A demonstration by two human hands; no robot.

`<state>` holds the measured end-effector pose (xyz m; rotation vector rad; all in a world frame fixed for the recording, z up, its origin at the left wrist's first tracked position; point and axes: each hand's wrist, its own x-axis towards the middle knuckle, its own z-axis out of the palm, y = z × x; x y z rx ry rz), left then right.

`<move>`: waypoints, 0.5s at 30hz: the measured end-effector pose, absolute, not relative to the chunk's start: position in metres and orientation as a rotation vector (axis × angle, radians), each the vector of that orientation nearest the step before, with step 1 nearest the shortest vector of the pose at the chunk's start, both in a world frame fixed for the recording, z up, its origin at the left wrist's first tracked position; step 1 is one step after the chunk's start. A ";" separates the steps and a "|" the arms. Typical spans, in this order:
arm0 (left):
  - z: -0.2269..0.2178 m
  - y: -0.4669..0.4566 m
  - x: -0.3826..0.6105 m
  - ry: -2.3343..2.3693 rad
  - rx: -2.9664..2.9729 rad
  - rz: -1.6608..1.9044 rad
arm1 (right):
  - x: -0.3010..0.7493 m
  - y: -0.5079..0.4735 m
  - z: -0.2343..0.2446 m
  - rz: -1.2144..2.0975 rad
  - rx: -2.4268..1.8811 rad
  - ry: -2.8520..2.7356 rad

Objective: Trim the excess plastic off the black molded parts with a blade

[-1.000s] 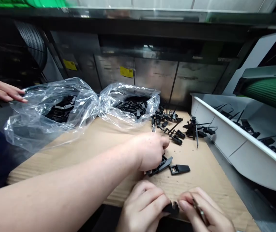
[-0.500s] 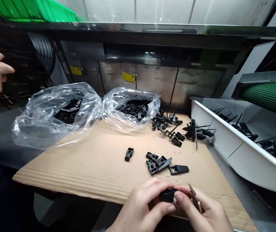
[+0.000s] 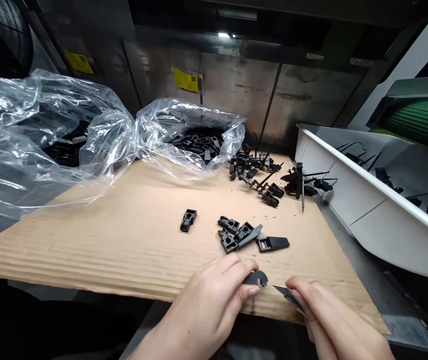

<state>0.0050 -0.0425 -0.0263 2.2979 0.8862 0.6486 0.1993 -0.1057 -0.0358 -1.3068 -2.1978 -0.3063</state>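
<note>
Near the cardboard's front edge, my left hand (image 3: pixel 221 295) pinches a black plastic part (image 3: pixel 256 278) with a rounded, notched end poking out past the fingertips. My right hand (image 3: pixel 326 310) is closed on a thin pointed knife blade (image 3: pixel 288 293), its tip facing the part with a small gap between. Any handle is hidden by the fingers. Just beyond my hands lies a small group of loose black plastic parts (image 3: pixel 228 241), and a tapered black piece (image 3: pixel 274 243) rests at its right. One more black part (image 3: pixel 188 220) lies apart to the left.
Two clear plastic bags (image 3: pixel 99 135) (image 3: pixel 153 122) of black parts stand at the back left. Black parts still on sprues (image 3: pixel 261 170) are heaped at the back right. A white bin (image 3: pixel 367 195) holding more sprues borders the cardboard sheet (image 3: pixel 97 245); a metal wall (image 3: pixel 236 90) rises behind.
My hands have drawn apart, and the blade now points left toward the part. The view has tilted down and moved closer; another person's hand at the left has gone from view.
</note>
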 end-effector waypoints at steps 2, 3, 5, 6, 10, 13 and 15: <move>-0.025 -0.043 0.005 0.885 2.392 0.651 | 0.201 -0.103 -0.034 -0.363 -1.295 -2.242; -0.025 -0.044 0.005 0.883 2.438 0.657 | 0.201 -0.101 -0.033 -0.372 -1.283 -2.268; -0.025 -0.044 0.005 0.879 2.504 0.664 | 0.201 -0.099 -0.031 -0.351 -1.285 -2.298; -0.025 -0.044 0.006 0.874 2.520 0.665 | 0.200 -0.097 -0.030 -0.327 -1.296 -2.302; -0.029 -0.043 0.008 0.850 2.506 0.646 | 0.198 -0.096 -0.032 -0.267 -1.341 -2.321; -0.033 -0.042 0.009 0.841 2.489 0.653 | 0.199 -0.098 -0.035 -0.287 -1.336 -2.349; -0.035 -0.041 0.009 0.841 2.493 0.647 | 0.200 -0.099 -0.036 -0.273 -1.335 -2.356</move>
